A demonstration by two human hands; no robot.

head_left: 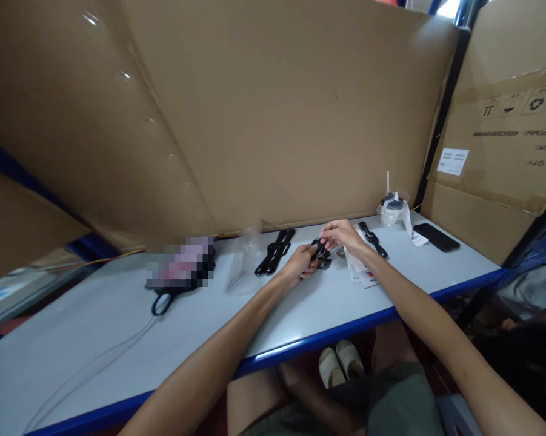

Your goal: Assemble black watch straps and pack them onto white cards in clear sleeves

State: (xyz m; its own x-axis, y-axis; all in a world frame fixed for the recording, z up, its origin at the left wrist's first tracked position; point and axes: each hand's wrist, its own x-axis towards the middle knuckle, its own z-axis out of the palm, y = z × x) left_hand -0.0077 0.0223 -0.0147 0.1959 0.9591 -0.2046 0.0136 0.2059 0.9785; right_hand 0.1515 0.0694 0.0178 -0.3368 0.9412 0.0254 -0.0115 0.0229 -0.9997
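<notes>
Over the middle of the white table, my left hand [301, 261] is closed round a small black part [319, 247], whose exact kind I cannot make out. My right hand [339, 234] bends over the same part from the right, its fingertips pinched at the part's upper edge. What those fingertips hold, if anything, is too small to see. Left of my hands lie two long black bars with rounded ends [275, 251], side by side. A similar black bar [373, 240] rests to the right, near white paper sheets [357, 269] that my right wrist partly covers.
A clear plastic bag [245, 254] and a blurred-out device with a black loop [162, 303] are on the left. A lidded cup with a straw [393, 209] and a black phone [436, 237] stand at right. Cardboard [277, 121] walls the back. Someone sits at far right.
</notes>
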